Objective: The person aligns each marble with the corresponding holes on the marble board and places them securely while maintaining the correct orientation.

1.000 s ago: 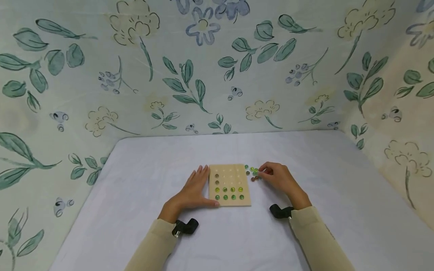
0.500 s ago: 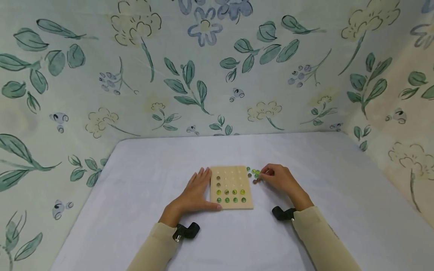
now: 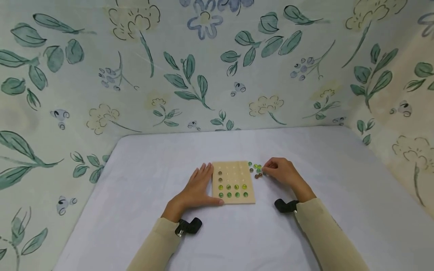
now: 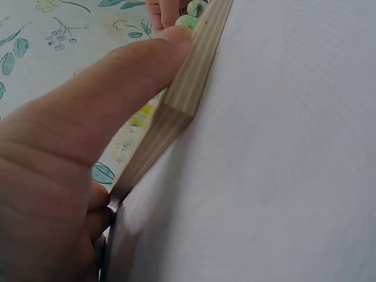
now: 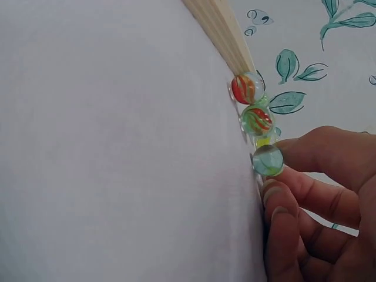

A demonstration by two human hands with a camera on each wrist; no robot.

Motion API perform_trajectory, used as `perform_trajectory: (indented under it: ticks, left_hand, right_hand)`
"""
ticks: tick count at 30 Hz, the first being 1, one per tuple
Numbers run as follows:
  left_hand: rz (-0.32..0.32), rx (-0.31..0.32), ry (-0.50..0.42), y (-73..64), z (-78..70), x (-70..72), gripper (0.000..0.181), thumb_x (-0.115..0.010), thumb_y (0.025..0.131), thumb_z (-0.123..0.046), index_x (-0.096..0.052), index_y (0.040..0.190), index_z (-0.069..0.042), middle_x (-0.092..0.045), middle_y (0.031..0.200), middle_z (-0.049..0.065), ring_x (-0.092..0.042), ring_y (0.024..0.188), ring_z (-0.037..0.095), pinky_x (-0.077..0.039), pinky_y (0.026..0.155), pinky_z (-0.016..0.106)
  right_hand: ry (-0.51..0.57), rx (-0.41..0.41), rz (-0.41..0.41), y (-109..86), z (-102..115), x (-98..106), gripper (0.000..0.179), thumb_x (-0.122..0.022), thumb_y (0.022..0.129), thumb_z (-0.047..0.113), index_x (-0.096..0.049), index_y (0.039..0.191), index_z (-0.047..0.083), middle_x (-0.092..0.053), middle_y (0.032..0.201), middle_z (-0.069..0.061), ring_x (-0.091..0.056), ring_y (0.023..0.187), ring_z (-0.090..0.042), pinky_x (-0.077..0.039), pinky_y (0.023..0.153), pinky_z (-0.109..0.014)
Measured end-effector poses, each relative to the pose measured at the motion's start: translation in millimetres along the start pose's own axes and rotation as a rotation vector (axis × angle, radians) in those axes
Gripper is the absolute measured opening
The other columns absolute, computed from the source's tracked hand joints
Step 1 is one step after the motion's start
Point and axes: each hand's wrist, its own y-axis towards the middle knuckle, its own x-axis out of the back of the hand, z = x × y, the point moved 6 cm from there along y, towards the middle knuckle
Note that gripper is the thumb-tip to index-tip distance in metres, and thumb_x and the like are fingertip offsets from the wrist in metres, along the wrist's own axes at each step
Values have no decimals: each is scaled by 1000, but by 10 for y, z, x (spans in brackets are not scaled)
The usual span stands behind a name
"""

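Note:
A square wooden board (image 3: 250, 192) with shallow hollows lies on the white cloth. Green marbles (image 3: 229, 195) fill its front row, yellow-green marbles (image 3: 236, 187) the row behind, and two brownish marbles (image 3: 220, 173) sit in the left column. My left hand (image 3: 194, 194) rests against the board's left side with fingers extended; its thumb (image 4: 135, 67) lies straight over the front edge. Right of the board, my right hand (image 3: 283, 174) pinches a clear greenish marble (image 5: 268, 160) between thumb and forefinger, low at the cloth. That marble is mostly hidden in the head view.
Loose marbles (image 3: 256, 166) in green, yellow-green and brown lie in a cluster by the board's right edge. Two red-streaked marbles (image 5: 258, 120) stand close to the pinched one. White cloth (image 3: 237, 241) covers the table; a floral-patterned curtain (image 3: 135, 94) rises behind.
The head view has shifted slightly. My right hand has drawn a little to the right of the loose marbles, fingers still together. The left hand and the marbles on the board stay put.

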Motion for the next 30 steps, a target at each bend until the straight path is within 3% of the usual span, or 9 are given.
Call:
perform_trajectory:
  ticks: [13,30]
  left_hand:
    - [-2,7,15,22,28,-7,129,-71,66,-73,-6,155,-7,-4,162,5,5,148,18,4,118,36]
    - [5,9,1,1,34,-2,130,-70,65,-75,-5,156,-8,-2,162,3,6,148,17,4,118,37]
  right_hand:
    - [38,-18,21,24,-45,23,24,-68,90,27,-69,98,5,-65,81,-6,-55,70,-19,-46,59,-26]
    - [72,-19,-19,-1,41,76,25,-67,90,25,-68,101,3,-65,85,-9,-58,69,-19,-51,60,-25]
